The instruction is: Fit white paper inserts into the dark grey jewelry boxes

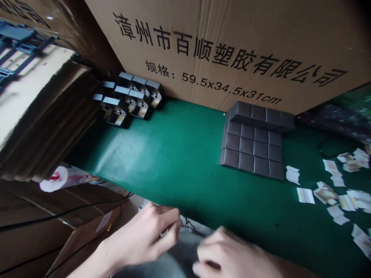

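Observation:
My left hand [155, 231] is over the near edge of the green table, its fingers curled in against the thumb. A small pale spot shows between thumb and fingers; I cannot make out what it is. To its right, my right hand [222, 251] is also closed, slightly blurred, with its fingertips bent inward. Whatever it may hold is hidden. The two hands are apart, above my dark grey clothing [185, 249]. Beyond them, dark grey boxes [255, 144] stand together in rows, with one row stacked on top at the back.
Several open black boxes [136, 100] with metal parts sit at the back left of the green table [162, 154]. White paper scraps [305, 195] litter the right. A large carton [203, 46] stands behind, and stacked cardboard [49, 119] borders the left.

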Action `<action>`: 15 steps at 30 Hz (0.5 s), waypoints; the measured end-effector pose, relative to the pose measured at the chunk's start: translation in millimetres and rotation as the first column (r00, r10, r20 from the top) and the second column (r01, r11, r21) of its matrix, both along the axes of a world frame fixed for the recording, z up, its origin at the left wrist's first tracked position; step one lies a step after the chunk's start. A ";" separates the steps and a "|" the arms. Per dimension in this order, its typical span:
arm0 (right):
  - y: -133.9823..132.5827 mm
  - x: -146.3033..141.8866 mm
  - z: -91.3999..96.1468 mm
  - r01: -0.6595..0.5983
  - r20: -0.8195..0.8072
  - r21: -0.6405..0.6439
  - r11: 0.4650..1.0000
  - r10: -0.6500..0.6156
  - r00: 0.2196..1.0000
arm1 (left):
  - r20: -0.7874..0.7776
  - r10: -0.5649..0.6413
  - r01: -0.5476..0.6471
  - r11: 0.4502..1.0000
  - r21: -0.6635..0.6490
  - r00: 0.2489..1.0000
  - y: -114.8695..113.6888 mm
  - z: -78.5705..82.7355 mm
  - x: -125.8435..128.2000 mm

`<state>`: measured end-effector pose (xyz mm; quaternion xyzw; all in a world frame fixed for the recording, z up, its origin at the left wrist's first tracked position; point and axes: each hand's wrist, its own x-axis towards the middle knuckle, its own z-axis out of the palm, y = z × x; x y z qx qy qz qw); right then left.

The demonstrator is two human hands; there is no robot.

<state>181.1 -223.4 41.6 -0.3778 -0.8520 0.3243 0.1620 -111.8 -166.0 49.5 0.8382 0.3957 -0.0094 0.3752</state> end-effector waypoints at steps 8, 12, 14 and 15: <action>119.2 -66.9 -34.7 0.071 -0.271 0.464 0.883 0.066 0.960 | 0.389 0.478 -0.603 0.468 0.646 0.788 104.8 -4.8 -25.3; 129.4 -63.6 -51.1 0.158 -0.300 0.483 0.861 -0.007 0.954 | 0.212 0.687 -0.578 0.360 0.732 0.695 130.5 -26.7 -72.6; 127.0 -60.6 -52.4 0.183 -0.309 0.454 0.872 -0.039 0.950 | 0.168 0.703 -0.561 0.375 0.738 0.691 136.7 -36.7 -89.8; 124.9 -59.4 -52.1 0.187 -0.312 0.446 0.875 -0.044 0.949 | 0.164 0.707 -0.562 0.376 0.737 0.688 138.8 -41.8 -96.3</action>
